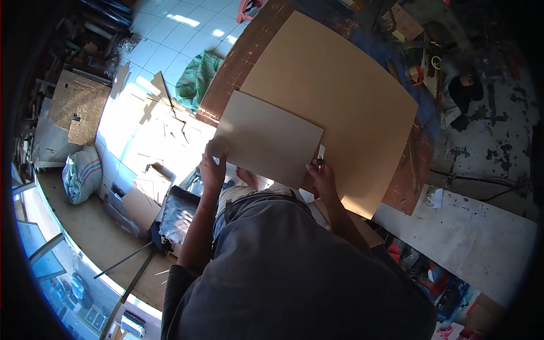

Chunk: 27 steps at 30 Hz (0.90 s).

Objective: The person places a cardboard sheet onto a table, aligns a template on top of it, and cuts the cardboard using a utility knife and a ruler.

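A smaller grey-brown board lies over the near left part of a large tan board. My left hand grips the smaller board at its near left corner, thumb on top and the other fingers partly hidden at the edge. At the opposite end, my right hand is closed around what looks like a utility knife, with a pale flat end pointing away from me and a dark part by the fingers. That hand is right beside the smaller board's near right corner.
Under the boards is a worn brown tabletop. A green sack and scattered offcuts lie on the tiled floor to the left. Tape rolls sit at the far right, near a paint-stained pale surface.
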{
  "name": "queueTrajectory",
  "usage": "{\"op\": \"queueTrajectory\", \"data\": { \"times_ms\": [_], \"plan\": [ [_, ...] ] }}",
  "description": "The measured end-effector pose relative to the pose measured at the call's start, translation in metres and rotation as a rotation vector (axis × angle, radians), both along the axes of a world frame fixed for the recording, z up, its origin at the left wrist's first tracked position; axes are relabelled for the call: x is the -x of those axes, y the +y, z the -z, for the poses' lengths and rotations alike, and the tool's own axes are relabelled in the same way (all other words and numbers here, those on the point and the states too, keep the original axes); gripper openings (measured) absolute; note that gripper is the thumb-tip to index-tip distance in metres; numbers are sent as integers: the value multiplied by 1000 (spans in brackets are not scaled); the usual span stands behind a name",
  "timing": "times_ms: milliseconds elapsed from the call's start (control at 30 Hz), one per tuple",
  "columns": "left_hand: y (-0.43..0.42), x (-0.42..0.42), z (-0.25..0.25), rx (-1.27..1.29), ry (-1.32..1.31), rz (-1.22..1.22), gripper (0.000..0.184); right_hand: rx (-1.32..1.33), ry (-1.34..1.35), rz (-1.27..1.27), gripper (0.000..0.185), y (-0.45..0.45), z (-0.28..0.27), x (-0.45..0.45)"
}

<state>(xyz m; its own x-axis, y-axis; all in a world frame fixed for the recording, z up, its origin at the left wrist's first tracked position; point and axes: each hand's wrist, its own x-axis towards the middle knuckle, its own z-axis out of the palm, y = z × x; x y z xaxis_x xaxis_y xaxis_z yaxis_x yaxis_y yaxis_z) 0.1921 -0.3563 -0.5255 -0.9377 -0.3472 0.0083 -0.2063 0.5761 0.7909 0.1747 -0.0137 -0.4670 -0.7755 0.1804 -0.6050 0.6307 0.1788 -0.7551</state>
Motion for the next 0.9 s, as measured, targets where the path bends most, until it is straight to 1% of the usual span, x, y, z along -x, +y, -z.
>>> {"op": "queueTrajectory", "data": {
  "times_ms": [33,100,167,200,233,300,333,367,433,500,567,633,667,733,833,900],
  "plan": [
    [-4,-6,0,-49,-54,-5,51,1,4,-4,29,2,2,-2],
    [-7,-17,3,-14,-9,-5,48,106,-30,-44,26,11,14,-6],
    [-4,-23,-6,-2,50,28,48,108,5,-36,25,13,24,-10],
    [-2,-27,-16,-128,-96,12,50,108,40,-25,24,15,28,-12],
    [3,-29,-21,-132,-92,28,50,103,45,-10,24,13,19,-11],
    [15,-29,-24,-345,-64,-178,57,283,4,101,22,11,-12,-3],
    [18,-30,-17,-629,-96,-305,63,271,24,132,22,16,-15,1],
    [17,-32,-5,-551,-123,-303,66,267,45,176,21,21,-17,5],
    [18,-35,15,-956,-178,-436,60,250,87,251,20,37,-19,14],
    [23,-30,7,-1030,-271,-320,56,272,173,375,17,59,-13,26],
    [33,-24,-6,-998,-305,-160,51,287,216,463,18,81,-7,43],
    [41,-19,-10,-1104,-346,-104,47,318,253,546,20,101,3,63],
    [44,-18,-9,-1100,-344,-79,47,305,286,560,19,112,8,75],
    [49,-16,-1,-1244,-357,-125,41,299,331,590,19,130,15,95],
    [55,-18,12,-1159,-318,-66,36,411,398,601,14,155,30,122],
    [57,-19,28,-1192,-368,-73,33,318,370,562,5,172,34,130]
  ]
}}
